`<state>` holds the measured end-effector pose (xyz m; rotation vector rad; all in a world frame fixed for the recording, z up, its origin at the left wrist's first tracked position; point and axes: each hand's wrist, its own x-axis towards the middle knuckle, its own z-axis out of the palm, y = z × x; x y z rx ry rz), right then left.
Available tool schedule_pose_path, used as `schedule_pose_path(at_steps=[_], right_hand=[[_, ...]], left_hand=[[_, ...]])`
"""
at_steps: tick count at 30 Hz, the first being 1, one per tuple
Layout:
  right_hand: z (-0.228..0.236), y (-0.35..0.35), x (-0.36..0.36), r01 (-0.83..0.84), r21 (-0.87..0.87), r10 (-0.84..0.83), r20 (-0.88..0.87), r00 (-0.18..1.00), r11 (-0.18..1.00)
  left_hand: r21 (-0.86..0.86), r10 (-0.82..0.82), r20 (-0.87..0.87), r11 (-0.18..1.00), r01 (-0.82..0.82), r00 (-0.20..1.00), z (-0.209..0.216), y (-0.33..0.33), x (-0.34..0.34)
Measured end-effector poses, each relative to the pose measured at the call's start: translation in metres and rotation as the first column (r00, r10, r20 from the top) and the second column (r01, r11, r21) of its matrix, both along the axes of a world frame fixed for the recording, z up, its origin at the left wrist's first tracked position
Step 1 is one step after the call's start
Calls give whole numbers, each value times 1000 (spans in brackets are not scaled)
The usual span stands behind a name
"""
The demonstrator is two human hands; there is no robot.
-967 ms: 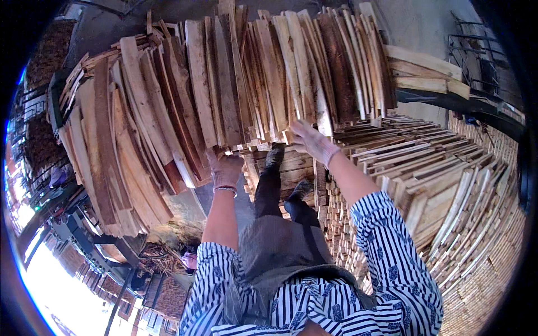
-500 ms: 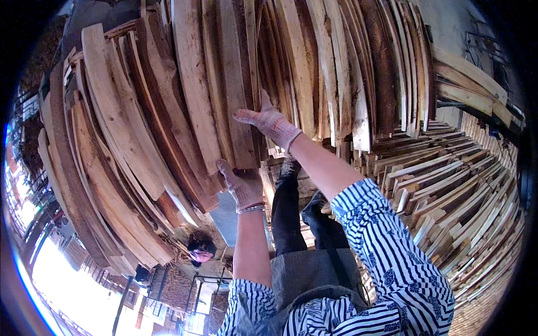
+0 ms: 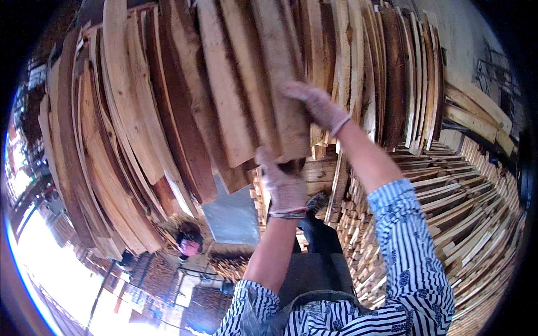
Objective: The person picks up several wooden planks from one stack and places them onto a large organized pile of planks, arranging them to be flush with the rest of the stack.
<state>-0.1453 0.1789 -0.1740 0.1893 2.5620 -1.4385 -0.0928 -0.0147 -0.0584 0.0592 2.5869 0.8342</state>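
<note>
Both hands wear pale knitted gloves. My left hand point(image 3: 284, 191) grips the near ends of a few rough-sawn wooden boards point(image 3: 246, 84), thumb on top and the other fingers partly hidden beneath. Against the right-hand edge of the same boards is my right hand point(image 3: 320, 107), its thumb lying over the top face and its fingers out of sight around the side. The boards lie side by side, running away from me and slightly blurred.
More long boards point(image 3: 134, 101) with bark edges lie to the left, others point(image 3: 392, 73) to the right. A stack of thin slats point(image 3: 465, 207) fills the lower right. A grey sheet point(image 3: 231, 215) lies below the board ends. Another person point(image 3: 189, 243) is at lower left.
Both hands have moved to the right, and the boards between them have shifted right too. More of the grey sheet shows. The right hand's fingers have come around the board edge.
</note>
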Motion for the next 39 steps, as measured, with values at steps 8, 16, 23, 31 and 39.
schedule_pose_path(at_steps=[8,16,23,31,39], right_hand=[[51,63,-11,789,-503,-351,710,610,353],[9,60,-3,699,-604,-281,645,711,383],[21,44,-15,709,-697,-172,689,704,107],[16,5,-21,672,-723,-173,650,740,160],[4,-3,-17,605,-796,-279,576,768,24]], left_hand=[[360,356,699,573,-736,620,-1,-71,13],[152,160,-394,983,-107,905,-8,-83,-87],[329,212,172,908,-259,962,-28,-75,-106],[111,135,-60,986,-128,989,-65,-6,-184],[128,3,48,992,-10,999,-117,-20,-184]])
